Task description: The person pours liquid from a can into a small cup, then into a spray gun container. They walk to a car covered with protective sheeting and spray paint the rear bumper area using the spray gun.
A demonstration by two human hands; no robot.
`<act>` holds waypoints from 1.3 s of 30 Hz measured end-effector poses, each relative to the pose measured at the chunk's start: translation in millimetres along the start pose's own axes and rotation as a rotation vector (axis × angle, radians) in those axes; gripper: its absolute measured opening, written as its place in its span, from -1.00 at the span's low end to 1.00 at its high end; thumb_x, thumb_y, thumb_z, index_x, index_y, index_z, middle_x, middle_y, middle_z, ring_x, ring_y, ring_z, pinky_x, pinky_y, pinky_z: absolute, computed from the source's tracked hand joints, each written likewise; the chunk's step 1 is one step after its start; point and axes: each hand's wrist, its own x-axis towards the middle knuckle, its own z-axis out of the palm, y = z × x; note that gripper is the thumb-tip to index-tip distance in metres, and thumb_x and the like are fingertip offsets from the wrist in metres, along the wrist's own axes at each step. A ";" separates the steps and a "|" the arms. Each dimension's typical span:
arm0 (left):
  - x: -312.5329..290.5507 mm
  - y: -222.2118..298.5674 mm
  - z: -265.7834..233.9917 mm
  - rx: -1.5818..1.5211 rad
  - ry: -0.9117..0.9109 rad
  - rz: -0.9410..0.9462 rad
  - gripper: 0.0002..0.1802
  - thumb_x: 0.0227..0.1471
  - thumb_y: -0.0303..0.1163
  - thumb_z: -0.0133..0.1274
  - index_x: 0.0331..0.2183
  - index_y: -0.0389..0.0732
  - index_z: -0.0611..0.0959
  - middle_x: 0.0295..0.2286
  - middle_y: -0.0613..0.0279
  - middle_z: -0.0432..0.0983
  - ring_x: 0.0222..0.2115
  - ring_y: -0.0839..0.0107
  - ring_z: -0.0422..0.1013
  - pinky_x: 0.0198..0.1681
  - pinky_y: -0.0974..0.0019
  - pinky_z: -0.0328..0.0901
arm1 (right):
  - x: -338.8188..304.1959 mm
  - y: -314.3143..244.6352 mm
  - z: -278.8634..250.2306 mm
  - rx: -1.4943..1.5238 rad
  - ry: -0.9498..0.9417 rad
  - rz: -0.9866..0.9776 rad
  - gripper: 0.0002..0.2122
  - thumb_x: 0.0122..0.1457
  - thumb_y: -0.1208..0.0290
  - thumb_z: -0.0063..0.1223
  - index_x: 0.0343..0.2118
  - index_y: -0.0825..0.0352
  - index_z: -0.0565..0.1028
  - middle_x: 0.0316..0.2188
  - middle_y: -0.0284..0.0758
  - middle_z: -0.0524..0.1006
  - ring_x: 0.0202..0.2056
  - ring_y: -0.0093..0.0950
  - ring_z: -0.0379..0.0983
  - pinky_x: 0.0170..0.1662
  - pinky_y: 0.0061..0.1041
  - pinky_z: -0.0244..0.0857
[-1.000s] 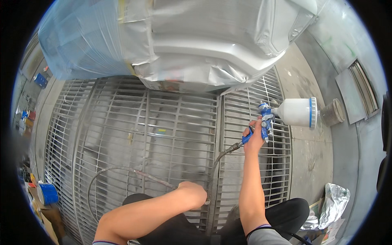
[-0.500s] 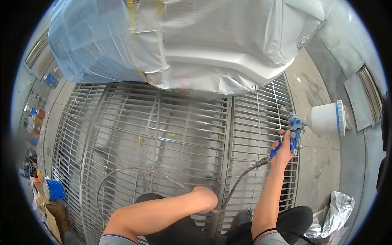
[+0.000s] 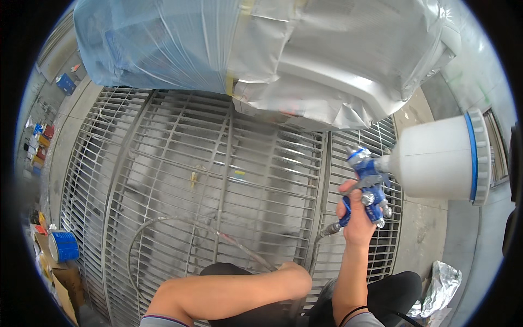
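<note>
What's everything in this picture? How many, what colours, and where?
Spray gun: 1, blue and silver, right
Cup: 1, white, blue rim, on gun
Hose: 1, grey, lower middle
Wrapped object: 1, silver, top
Plastic sheet: 1, blue, upper left
Grating: several panels, grey, floor
Can: 1, blue, lower left
Foil: 1 heap, silver, lower right
Clutter: uncountable, mixed, left edge
Sleeves: 2, grey, bottom
Legs: 2, black, bottom
Left hand: 1, bare, on hose
Right hand: 1, bare, gripping gun
</note>
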 end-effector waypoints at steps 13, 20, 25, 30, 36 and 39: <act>-28.9 -5.7 -0.2 0.067 0.089 0.108 -0.62 -0.10 -0.42 0.37 -0.14 -0.13 0.86 -0.16 0.14 0.77 -0.14 0.13 0.69 -0.24 0.03 0.56 | -2.0 42.2 11.1 -0.177 0.227 -0.023 -0.84 0.44 0.39 0.14 -0.08 0.37 0.56 -0.37 -0.40 0.54 -0.55 -0.67 0.36 -0.53 -0.63 0.23; -2.2 8.2 -13.6 0.061 0.024 -0.049 -0.66 -0.03 -0.45 0.32 -0.14 -0.19 0.84 -0.15 0.07 0.75 -0.12 0.04 0.67 -0.25 -0.10 0.54 | 11.0 -1.7 -81.6 0.082 0.450 -0.031 -0.65 0.48 0.32 0.08 0.21 0.38 0.42 -0.26 -0.29 0.58 -0.62 -0.64 0.36 -0.61 -0.59 0.21; 45.6 33.0 -41.2 0.075 -0.031 -0.105 -0.70 0.03 -0.48 0.23 -0.14 -0.21 0.83 -0.17 -0.01 0.74 -0.10 -0.07 0.65 -0.23 -0.19 0.51 | 43.8 -19.1 -130.0 0.339 -0.141 -0.028 -0.50 0.38 0.16 0.26 0.17 0.45 0.41 -0.28 -0.24 0.59 -0.60 -0.55 0.40 -0.55 -0.54 0.26; 60.0 94.3 -100.3 0.055 0.010 -0.105 -0.69 0.06 -0.50 0.15 -0.14 -0.30 0.81 -0.16 -0.08 0.73 -0.08 -0.10 0.64 -0.19 -0.17 0.52 | 90.1 -2.3 -205.9 0.174 0.040 0.092 -0.58 0.45 0.33 0.11 0.27 0.38 0.36 -0.35 -0.30 0.54 -0.64 -0.55 0.34 -0.57 -0.48 0.22; 114.9 157.1 -163.9 -0.135 0.119 -0.368 -0.67 0.04 -0.48 0.18 -0.12 -0.23 0.83 -0.08 -0.03 0.72 -0.01 -0.06 0.62 -0.05 -0.07 0.51 | 186.3 28.1 -328.5 0.038 0.512 0.045 -0.80 0.35 0.36 0.20 -0.35 0.39 0.61 -0.57 -0.42 0.50 -0.69 -0.65 0.30 -0.63 -0.56 0.13; 159.6 153.7 -176.6 -0.146 0.121 -0.606 -0.66 0.06 -0.44 0.18 -0.10 -0.23 0.82 -0.07 0.00 0.72 -0.01 -0.01 0.62 -0.04 -0.04 0.52 | 211.9 19.1 -372.7 0.089 0.489 0.011 -0.74 0.41 0.29 0.17 -0.26 0.45 0.64 -0.58 -0.43 0.48 -0.68 -0.66 0.29 -0.63 -0.57 0.10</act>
